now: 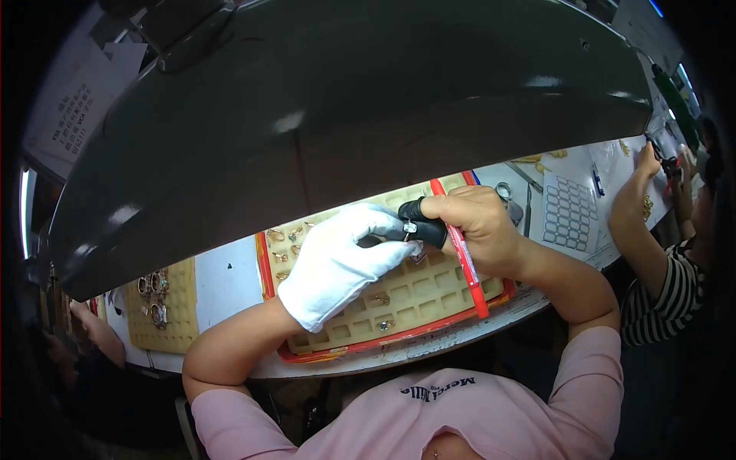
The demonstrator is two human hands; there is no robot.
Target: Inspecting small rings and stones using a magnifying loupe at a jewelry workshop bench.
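Note:
Over a tray [429,288] with rows of square pockets and a red rim, my two hands meet. My left hand [341,257], in a white glove, pinches a ring [410,228] with a clear stone. Black covers sit on the fingertips of my right hand [479,226], which touch the ring from the other side. A red marker pen [464,264] is gripped in that same right hand, slanting down toward me. Several rings lie in the tray's left pockets, and a ring [385,325] rests near its front edge. The ring's band is partly hidden by fingers.
A large dark lamp hood [330,130] hangs low over the far table. At left stands another pocketed tray [180,307] with jewellery. To the right are a sheet of grey outlined shapes [569,212], tweezers [524,177] and a small round container [503,192]. Other people work at both sides.

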